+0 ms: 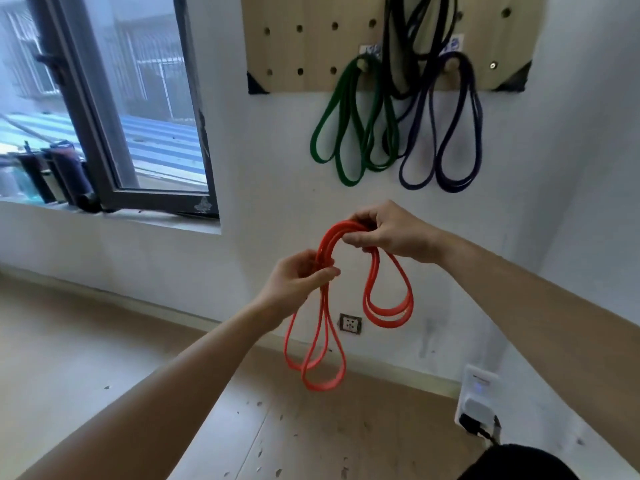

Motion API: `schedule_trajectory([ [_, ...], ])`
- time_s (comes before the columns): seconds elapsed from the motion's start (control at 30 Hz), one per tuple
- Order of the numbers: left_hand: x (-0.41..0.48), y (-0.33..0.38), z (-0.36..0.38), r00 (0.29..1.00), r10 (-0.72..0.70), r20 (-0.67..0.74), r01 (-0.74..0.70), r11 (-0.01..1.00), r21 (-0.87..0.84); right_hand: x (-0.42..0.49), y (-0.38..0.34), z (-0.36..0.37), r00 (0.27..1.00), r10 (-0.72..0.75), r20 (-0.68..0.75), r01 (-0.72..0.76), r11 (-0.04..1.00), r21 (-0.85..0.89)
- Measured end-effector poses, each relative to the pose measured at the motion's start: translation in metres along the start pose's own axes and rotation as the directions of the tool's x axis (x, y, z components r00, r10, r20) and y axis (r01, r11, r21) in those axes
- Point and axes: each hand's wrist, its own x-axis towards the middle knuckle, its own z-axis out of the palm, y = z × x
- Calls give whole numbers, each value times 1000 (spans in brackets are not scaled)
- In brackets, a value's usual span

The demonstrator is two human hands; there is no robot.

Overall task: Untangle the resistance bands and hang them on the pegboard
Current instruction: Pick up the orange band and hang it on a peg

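While both hands grip it, red band dangles.

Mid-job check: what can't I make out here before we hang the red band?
All head view.
Top of the black band, where it hangs: cut off by the frame's top edge.
Red band inside the left hand and right hand grip: hidden by the hands, so tangles unclear.
Pegboard labels: blurred, partly behind the black band.
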Motion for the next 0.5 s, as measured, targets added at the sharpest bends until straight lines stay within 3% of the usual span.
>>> schedule_trajectory([
  [0.17,41,52,-31,998,53,23,-53,999,0,25,-23,-47,992,-61,-114,59,998,-23],
  [0.3,78,97,-66,994,90,62,-96,990,105,51,-50,-84,970,-115,-216,108,993,-41],
  [0.5,124,163,-110,985,163,-57,-160,986,53,91,-105,-146,972,-152,-177,137,986,-95],
])
